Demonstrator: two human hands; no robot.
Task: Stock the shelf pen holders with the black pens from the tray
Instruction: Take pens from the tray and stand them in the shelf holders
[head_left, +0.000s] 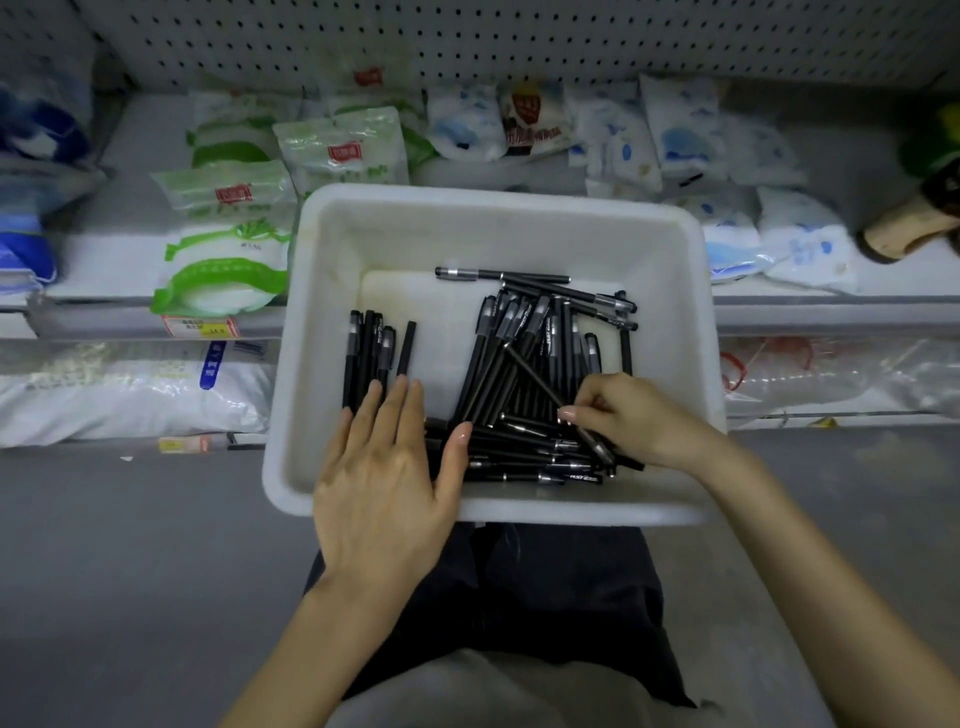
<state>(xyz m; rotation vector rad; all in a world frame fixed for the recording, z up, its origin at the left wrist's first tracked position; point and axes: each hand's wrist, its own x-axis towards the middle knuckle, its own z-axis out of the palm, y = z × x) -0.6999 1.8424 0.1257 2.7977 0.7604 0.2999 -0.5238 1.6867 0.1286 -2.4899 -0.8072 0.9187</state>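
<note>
A white plastic tray (332, 249) sits on my lap, against the shelf edge. Inside, several black pens lie in a loose pile (524, 358) on the right. A small neat row of black pens (366, 348) lies on the left. My left hand (387, 467) lies flat with straight fingers, its fingertips touching the near ends of the left row. My right hand (631, 415) pinches one black pen (540, 382) that slants across the pile. No pen holders are in view.
Behind the tray, a grey shelf (831, 306) holds green-and-white bags (228, 270) on the left and blue-and-white bags (680, 135) on the right. A pegboard wall (519, 36) stands at the back. A lower shelf holds a white sack (130, 395). Grey floor lies on both sides.
</note>
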